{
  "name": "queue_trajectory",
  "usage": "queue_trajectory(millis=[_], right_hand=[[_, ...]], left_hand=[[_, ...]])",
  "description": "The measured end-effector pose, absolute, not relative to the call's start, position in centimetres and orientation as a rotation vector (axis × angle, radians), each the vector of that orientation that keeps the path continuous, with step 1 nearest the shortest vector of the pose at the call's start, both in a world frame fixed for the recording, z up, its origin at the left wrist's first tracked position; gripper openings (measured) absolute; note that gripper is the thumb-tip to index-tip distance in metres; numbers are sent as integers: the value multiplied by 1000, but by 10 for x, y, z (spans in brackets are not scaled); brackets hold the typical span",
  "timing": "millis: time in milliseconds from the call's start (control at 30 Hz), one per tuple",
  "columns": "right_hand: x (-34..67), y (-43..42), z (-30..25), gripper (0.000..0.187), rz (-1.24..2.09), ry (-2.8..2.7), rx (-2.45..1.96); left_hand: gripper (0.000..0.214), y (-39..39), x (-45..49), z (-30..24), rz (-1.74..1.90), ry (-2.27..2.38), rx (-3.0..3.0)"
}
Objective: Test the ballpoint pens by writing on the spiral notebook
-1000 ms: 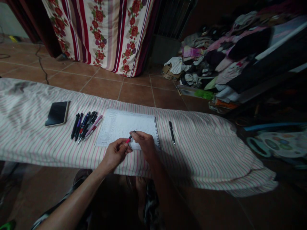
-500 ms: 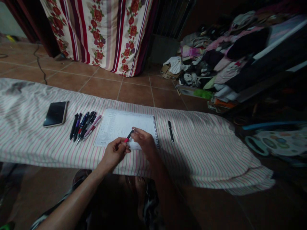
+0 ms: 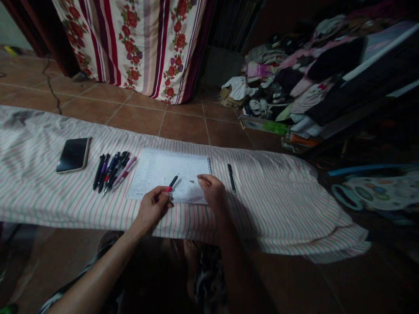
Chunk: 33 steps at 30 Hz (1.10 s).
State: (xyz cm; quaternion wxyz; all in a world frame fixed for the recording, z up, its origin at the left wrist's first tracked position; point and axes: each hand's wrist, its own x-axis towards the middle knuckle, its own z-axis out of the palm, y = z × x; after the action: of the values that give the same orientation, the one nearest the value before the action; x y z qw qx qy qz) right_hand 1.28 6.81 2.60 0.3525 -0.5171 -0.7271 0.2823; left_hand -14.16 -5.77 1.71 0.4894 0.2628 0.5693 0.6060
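My left hand [image 3: 153, 207] is closed on the lower, pink end of a black-and-pink pen [image 3: 172, 182]. The pen tilts up to the right, and a thin point sticks out of its top. My right hand [image 3: 212, 189] hovers over the right side of the spiral notebook [image 3: 163, 163], its fingers drawn together; whatever they may hold is too small to make out. Just left of those fingertips a small dark piece [image 3: 191, 181] shows against the page; whether it lies there is unclear. To the right of the notebook lies a black pen [image 3: 231, 179].
Several pens [image 3: 113, 172] lie in a bunch left of the notebook, with a dark-screened tablet or phone [image 3: 73, 155] farther left. A striped cloth [image 3: 278, 196] covers the bench. Beyond are a floral curtain [image 3: 131, 43] and a heap of clothes [image 3: 294, 74] on the right.
My right hand has moved right, away from the pen's upper end, where a thin point now shows. A small dark piece has appeared over the page. My left hand keeps hold of the pen.
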Motion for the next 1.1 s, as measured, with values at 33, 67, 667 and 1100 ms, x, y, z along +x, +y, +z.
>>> queue_trajectory(millis=[33,67,667,1100], right_hand=[[11,67,25,21,673,-1928,-1325],[10,66,24,21,630,-1969,-1312],[-5,63,12,13,389,-2276,-1386],[-11,65,20,24,881,-1803,-1276]], left_hand=[[28,-58,-141,16,1471,1382,642],[28,-58,-141,16,1472,1377,644],[26,-57,-132,24,1497,1316,609],[27,-58,-129,20,1514,1304,635]])
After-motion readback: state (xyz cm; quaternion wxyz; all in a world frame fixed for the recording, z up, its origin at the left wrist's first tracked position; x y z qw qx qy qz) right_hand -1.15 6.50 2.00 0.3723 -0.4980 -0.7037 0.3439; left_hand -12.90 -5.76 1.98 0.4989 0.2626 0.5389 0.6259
